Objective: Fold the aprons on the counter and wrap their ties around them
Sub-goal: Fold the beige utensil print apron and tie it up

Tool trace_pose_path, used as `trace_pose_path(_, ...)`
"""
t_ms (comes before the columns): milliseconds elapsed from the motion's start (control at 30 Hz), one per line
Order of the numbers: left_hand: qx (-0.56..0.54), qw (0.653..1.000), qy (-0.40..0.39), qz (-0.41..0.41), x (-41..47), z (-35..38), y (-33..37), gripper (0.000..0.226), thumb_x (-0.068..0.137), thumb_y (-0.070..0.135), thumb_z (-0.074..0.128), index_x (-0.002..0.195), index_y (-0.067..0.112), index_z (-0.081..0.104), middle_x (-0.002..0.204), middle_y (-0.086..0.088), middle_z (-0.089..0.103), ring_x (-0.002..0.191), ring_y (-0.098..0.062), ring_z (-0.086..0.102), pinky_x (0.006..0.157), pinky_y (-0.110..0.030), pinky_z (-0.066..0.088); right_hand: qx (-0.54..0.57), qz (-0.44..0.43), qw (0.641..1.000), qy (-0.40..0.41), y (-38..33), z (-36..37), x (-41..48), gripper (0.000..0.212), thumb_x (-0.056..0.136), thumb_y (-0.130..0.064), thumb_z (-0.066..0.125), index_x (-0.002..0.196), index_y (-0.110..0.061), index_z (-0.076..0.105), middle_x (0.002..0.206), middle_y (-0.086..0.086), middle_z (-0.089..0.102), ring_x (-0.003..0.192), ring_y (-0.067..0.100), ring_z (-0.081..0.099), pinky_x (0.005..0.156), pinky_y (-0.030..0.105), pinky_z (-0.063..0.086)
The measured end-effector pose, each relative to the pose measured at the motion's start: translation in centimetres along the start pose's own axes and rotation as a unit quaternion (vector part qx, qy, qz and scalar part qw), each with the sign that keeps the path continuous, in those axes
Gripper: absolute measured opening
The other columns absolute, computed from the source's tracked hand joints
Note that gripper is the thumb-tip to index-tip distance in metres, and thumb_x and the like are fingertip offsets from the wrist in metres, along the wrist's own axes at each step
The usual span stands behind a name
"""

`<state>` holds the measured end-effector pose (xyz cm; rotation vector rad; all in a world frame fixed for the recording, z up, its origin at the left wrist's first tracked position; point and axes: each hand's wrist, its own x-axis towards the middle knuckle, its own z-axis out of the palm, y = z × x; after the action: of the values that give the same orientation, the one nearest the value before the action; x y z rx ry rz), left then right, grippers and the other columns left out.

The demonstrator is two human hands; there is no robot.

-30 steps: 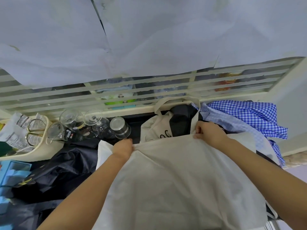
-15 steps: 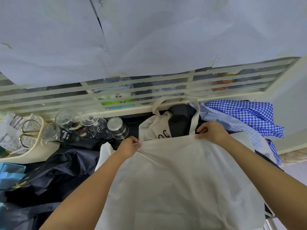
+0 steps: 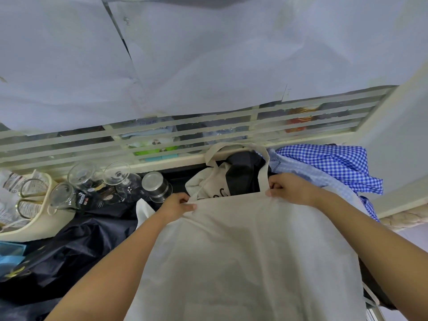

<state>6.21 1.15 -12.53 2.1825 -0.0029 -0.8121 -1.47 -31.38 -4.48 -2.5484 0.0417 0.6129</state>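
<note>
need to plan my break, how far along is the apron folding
Done: nothing visible; no folded, tied bundle is in view. In hand: the left hand and right hand pinch the top edge of the cream apron, which lies spread out, unfolded. Left: folding it and wrapping its ties, then likely the crumpled dark cloth and blue checked cloth.

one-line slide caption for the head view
Left hand and right hand pinch the top edge of a cream apron, neck loop lying beyond.

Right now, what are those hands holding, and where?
The cream cloth apron, by its top edge: left hand at one corner, right hand at the other.
</note>
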Motion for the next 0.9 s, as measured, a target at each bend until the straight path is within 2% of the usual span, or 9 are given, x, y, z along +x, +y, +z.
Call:
trace_pose_path(167,0.137,0.983,0.107,0.066,0.4,-1.3,2.2,0.029,0.087,0.025,0.067,0.066,0.01,0.055,0.065,0.0,0.054,0.064,-0.016,0.049,0.059,-0.027,0.034,-0.098,-0.045,0.993,0.04,-1.7,-4.1,0.7,0.018,0.094,-0.025,0.058,0.077,-0.019,0.054,0.089,-0.008,0.058,0.076,0.015,0.058,0.075,0.025,0.046)
trace_pose_path(267,0.181,0.966,0.155,0.1,0.9,-2.1,4.6,0.038,0.09,0.027,0.062,0.06,0.016,0.043,0.058,0.003,0.046,0.059,-0.016,0.044,0.055,-0.027,0.032,-0.145,-0.026,0.987,0.064,-2.3,-6.7,2.1,0.021,0.092,-0.027,0.059,0.073,-0.023,0.051,0.078,-0.006,0.056,0.076,0.015,0.056,0.067,0.023,0.041)
trace_pose_path(433,0.255,0.949,0.156,0.104,1.5,-2.5,7.4,0.035,0.095,0.027,0.055,0.065,0.017,0.04,0.072,-0.004,0.052,0.072,-0.022,0.05,0.066,-0.03,0.037,-0.177,0.017,0.982,0.07,-1.6,-8.5,5.2,0.006,0.09,-0.02,0.062,0.093,-0.016,0.065,0.096,0.004,0.065,0.085,0.02,0.059,0.077,0.025,0.044)
trace_pose_path(500,0.277,0.943,0.154,0.105,1.6,-2.3,8.1,0.028,0.097,0.027,0.051,0.073,0.014,0.047,0.08,-0.007,0.056,0.081,-0.027,0.056,0.07,-0.031,0.04,-0.18,0.049,0.979,0.085,-1.6,-8.1,6.0,0.004,0.091,-0.019,0.06,0.091,-0.015,0.061,0.099,0.007,0.066,0.084,0.02,0.058,0.075,0.026,0.044)
trace_pose_path(567,0.304,0.936,0.147,0.104,1.9,-2.4,8.4,0.023,0.098,0.027,0.049,0.088,0.008,0.057,0.091,-0.012,0.062,0.091,-0.03,0.059,0.077,-0.034,0.044,-0.184,0.077,0.972,0.127,-1.5,-7.0,6.5,0.009,0.093,-0.019,0.056,0.099,-0.012,0.055,0.106,0.011,0.063,0.089,0.023,0.058,0.078,0.029,0.045)
trace_pose_path(667,0.317,0.936,0.13,0.085,2.6,-2.7,8.7,0.024,0.098,0.027,0.049,0.098,0.005,0.061,0.101,-0.014,0.065,0.094,-0.029,0.06,0.079,-0.034,0.045,-0.269,0.101,0.92,0.267,-2.0,-4.8,5.7,0.035,0.095,-0.021,0.052,0.126,-0.007,0.044,0.121,0.013,0.052,0.109,0.027,0.05,0.096,0.037,0.041)
trace_pose_path(767,0.324,0.934,0.124,0.083,2.8,-2.8,8.7,0.024,0.097,0.027,0.05,0.097,0.006,0.062,0.101,-0.013,0.065,0.093,-0.029,0.06,0.076,-0.032,0.044,-0.256,-0.025,0.929,0.267,-3.9,0.1,2.9,0.029,0.091,-0.015,0.054,0.118,-0.007,0.048,0.114,0.011,0.05,0.097,0.024,0.055,0.083,0.032,0.047)
trace_pose_path(833,0.328,0.931,0.126,0.096,2.8,-2.7,8.7,0.024,0.097,0.028,0.051,0.098,0.007,0.063,0.102,-0.013,0.065,0.094,-0.029,0.06,0.076,-0.031,0.044,-0.252,-0.125,0.927,0.249,-3.9,5.1,0.3,0.038,0.072,-0.023,0.075,0.103,-0.008,0.057,0.102,0.01,0.057,0.085,0.025,0.061,0.068,0.03,0.052)
trace_pose_path(900,0.32,0.935,0.108,0.107,2.5,-3.2,8.6,0.023,0.094,0.033,0.055,0.103,0.013,0.063,0.101,-0.008,0.066,0.092,-0.025,0.06,0.077,-0.031,0.045,-0.273,-0.147,0.917,0.249,-1.8,8.8,-0.8,0.051,0.071,-0.04,0.071,0.11,-0.011,0.057,0.114,0.013,0.058,0.103,0.029,0.058,0.085,0.037,0.05)
